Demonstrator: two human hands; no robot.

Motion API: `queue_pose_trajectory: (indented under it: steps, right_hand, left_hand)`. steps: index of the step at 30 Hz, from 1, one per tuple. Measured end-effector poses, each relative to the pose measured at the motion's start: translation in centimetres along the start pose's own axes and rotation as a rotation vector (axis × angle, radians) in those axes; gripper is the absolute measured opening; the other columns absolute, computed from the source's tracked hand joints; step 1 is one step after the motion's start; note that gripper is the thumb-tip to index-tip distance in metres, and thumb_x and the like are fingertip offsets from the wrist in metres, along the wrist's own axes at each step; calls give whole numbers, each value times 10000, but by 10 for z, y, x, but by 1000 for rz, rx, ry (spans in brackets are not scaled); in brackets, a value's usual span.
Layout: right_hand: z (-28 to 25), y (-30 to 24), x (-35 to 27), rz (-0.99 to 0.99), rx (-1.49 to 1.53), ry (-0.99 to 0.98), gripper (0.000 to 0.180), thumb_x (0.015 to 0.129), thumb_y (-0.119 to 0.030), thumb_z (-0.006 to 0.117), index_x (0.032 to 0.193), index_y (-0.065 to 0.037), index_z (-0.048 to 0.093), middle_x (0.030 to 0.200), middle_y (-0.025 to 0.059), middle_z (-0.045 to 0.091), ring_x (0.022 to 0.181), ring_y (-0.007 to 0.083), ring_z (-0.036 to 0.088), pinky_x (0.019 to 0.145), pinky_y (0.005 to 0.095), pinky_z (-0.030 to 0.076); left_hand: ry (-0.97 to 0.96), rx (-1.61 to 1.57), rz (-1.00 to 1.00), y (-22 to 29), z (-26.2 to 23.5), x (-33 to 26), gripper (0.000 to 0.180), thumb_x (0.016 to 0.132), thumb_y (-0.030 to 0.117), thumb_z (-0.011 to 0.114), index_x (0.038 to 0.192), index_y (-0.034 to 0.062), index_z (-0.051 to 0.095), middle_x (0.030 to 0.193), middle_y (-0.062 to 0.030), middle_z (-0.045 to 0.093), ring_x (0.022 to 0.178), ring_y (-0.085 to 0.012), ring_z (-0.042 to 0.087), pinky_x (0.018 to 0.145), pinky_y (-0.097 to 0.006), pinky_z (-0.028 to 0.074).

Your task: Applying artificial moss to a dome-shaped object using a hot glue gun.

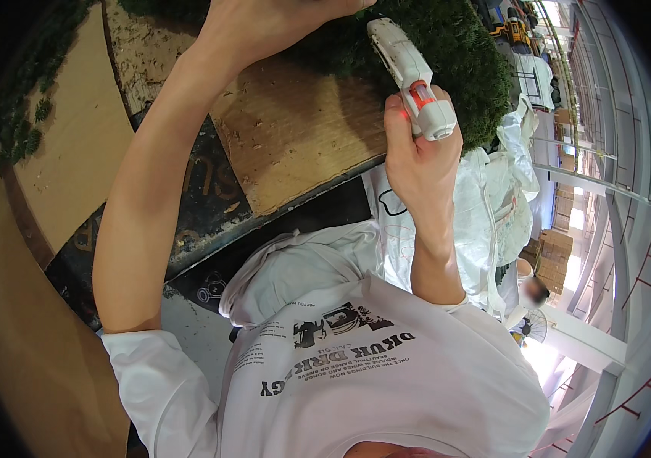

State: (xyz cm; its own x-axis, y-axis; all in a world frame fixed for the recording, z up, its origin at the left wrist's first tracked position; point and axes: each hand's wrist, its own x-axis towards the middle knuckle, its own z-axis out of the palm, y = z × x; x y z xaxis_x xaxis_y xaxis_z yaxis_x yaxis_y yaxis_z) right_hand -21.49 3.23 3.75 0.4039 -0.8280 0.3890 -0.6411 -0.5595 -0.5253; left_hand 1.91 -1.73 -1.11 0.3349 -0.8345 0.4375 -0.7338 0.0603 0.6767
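Note:
My right hand [425,156] is wrapped round a white hot glue gun [409,65] with an orange-red part near its back end. A red glow shows beside my thumb. Just past the gun lies a dark green, moss-like mat [459,57]. My left hand [276,27] reaches over the mat at the top edge of the head view. Its fingers are mostly cut off by that edge, so what they touch is hidden. Under both hands is a brown cardboard sheet [299,126] sprinkled with small crumbs.
More green tufts lie on a light board [74,130] at the left. The dark table edge [280,210] runs in front of my body. White sacks [486,221] hang or lie at my right. Farther off are a yellow-and-black power tool [518,34], cardboard boxes [554,252], and another person [520,290].

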Motion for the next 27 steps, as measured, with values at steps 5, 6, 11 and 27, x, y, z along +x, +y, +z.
queue_pose_trajectory:
  steps: [5,6,11,27]
  right_hand:
    - [0,0,-1,20,25,17,71,867,-25,665,875,17,608,803,149,565,756,341,524,658,443,448]
    - [1,0,0,22,25,16,71,867,-25,665,875,17,608,803,149,565,756,341,524,658,443,448]
    - [0,0,1,-24,-26,11,73,866,-23,666,881,21,610,811,141,571,764,338,528,663,441,451]
    - [0,0,-1,36,0,16,71,865,-24,667,882,23,617,808,143,578,777,340,537,667,447,454]
  left_hand:
    - [87,140,21,5,-2,1,1268,828,731,729,1436,-288,280,1526,-489,286,1472,-574,292,1226,-530,306]
    - [39,110,-7,6,-4,2,1282,829,740,720,1445,-289,267,1539,-491,265,1486,-573,268,1234,-527,298]
    - [-211,-27,-50,6,-11,3,1312,831,763,695,1470,-287,237,1570,-492,204,1522,-564,192,1257,-524,264]
    - [-11,59,-26,5,-4,0,1282,832,737,721,1424,-309,275,1536,-516,236,1498,-587,228,1237,-530,299]
